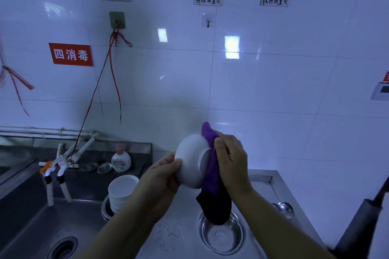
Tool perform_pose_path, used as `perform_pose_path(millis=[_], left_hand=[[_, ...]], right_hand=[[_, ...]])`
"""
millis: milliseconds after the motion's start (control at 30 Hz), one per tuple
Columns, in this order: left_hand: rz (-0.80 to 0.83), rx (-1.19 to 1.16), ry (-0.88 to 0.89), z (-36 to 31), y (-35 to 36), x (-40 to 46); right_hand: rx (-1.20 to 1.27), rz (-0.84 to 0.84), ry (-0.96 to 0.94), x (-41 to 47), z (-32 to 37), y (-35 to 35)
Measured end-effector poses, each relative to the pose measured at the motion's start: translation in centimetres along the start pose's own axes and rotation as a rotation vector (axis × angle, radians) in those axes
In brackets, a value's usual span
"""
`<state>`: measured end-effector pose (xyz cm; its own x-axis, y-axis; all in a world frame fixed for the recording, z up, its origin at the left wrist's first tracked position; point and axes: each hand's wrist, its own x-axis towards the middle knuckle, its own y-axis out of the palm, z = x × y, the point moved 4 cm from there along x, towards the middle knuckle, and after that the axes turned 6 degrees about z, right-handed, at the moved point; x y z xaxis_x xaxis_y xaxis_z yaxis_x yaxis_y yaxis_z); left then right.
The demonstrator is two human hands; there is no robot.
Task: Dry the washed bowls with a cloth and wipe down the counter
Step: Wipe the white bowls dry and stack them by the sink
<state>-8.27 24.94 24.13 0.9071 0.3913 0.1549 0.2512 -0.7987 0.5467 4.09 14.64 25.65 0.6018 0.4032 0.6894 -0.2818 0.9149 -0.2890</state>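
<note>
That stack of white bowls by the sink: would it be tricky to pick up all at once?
Probably. The stack of bowls looks glazed and freshly washed, so likely slippery. It stands tall on a metal plate, so it may tip. It is likely heavy and breakable.

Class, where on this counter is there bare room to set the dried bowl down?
Bare steel lies between the stack of white bowls and the steel basin, under the forearms. A narrower strip runs between basin and ladle. The ledge by the soap bottle is crowded.
</note>
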Motion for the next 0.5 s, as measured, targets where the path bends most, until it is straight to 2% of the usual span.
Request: perform_pose_path(millis=[100,267,400,500], left_hand=[[-0.022,-0.066,-0.008,-0.2,-0.1,0.1],[-0.037,-0.160,-0.044,-0.1,-0.4,0.3],[-0.019,-0.131,-0.048,0.0,-0.3,0.4],[-0.021,-0.113,-0.069,0.3,-0.1,0.7]], right_hand=[[0.048,-0.036,0.041,-1.4,-0.6,0.1],[-0.099,-0.101,-0.087,-2.8,0.4,-0.1],[-0.208,-0.055,-0.136,-1.2,1.6,-0.7],[-0.388,0.007,-0.290,-0.6,3.1,-0.7]])
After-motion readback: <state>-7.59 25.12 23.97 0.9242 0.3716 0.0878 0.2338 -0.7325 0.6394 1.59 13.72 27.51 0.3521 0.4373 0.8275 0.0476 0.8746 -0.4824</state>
